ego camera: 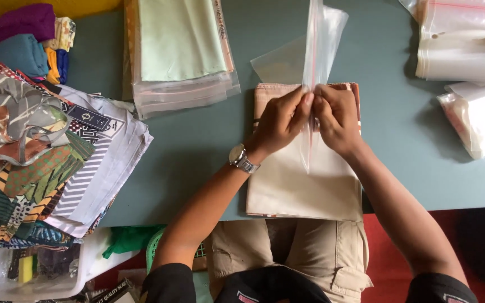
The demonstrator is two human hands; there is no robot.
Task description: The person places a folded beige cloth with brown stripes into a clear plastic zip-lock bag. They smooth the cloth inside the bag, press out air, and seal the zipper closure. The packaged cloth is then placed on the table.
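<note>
Grey-blue flat counter (197,151) under your arms. Folded beige rectangular cloth (298,191) lies flat at its near edge. Clear thin plastic bag (318,50) stands upright above cloth, crumpled narrow, red strip along edge. Your left hand (279,120) and right hand (338,118) both pinch bag's lower part, fingertips touching.

The person wears a black short-sleeved shirt (265,286) with small printed marks, khaki trousers (304,252) with a flapped pocket, and a silver metal-band watch (240,158) on the left wrist.
</note>
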